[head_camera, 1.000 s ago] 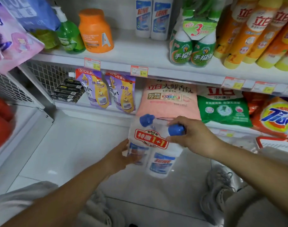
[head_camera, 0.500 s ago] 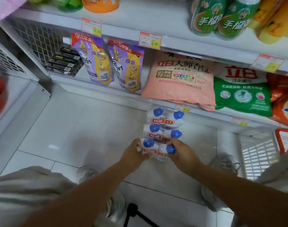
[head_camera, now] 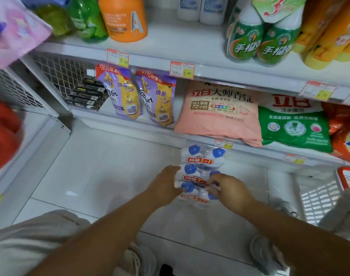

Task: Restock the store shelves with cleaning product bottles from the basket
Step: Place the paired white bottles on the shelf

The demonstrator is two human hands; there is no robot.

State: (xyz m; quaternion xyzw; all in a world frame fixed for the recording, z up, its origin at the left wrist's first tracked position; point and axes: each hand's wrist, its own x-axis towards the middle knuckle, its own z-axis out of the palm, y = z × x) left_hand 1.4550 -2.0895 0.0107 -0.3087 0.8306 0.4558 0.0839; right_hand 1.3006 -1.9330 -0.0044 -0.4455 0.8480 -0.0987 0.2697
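Three shrink-wrapped bottle packs (head_camera: 203, 161), white bottles with blue caps and red 1+1 labels, are observed standing upright in a row on the tiled floor (head_camera: 102, 168). They are set directly before the bottom shelf (head_camera: 249, 151), below the pink detergent bag (head_camera: 219, 112). The left hand (head_camera: 164, 184) is curled against the left side of the two nearer packs. The right hand (head_camera: 231, 191) is closed over the top of the nearest pack, fingertips pinched in between its caps. A white basket (head_camera: 317, 198) is noted at the right, near the shelf.
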